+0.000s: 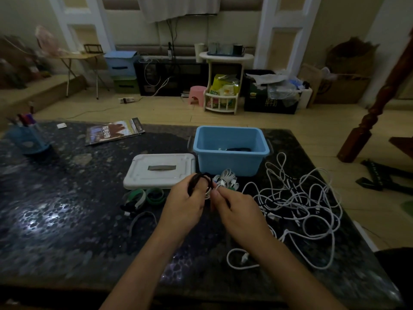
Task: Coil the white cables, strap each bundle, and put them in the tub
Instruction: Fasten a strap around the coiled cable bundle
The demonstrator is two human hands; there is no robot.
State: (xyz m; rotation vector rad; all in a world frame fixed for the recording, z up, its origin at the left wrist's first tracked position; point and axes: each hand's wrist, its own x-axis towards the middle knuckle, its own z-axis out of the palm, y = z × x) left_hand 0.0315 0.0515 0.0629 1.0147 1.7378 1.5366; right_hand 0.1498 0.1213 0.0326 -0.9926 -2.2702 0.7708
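Dark speckled stone forms the table (67,209), and we read it from left to right. At far left stand a blue pen cup (29,139) and a magazine (114,134); nearer lies the white lid (159,171), with spare straps (145,198) of green, white and grey in front of it. At centre our left hand (185,202) grips a black strap (197,179) looped round a coiled bundle (225,179), while our right hand (237,211) pinches the other side, fingers curled; exactly what it pinches we cannot tell. Behind stands the blue tub (231,151), holding at least one dark item, so we judge one bundle is likely stowed and a second is being strapped. At right the loose cables (299,202) lie tangled, touching one another: most of the work remains, and the knots may resist coiling.
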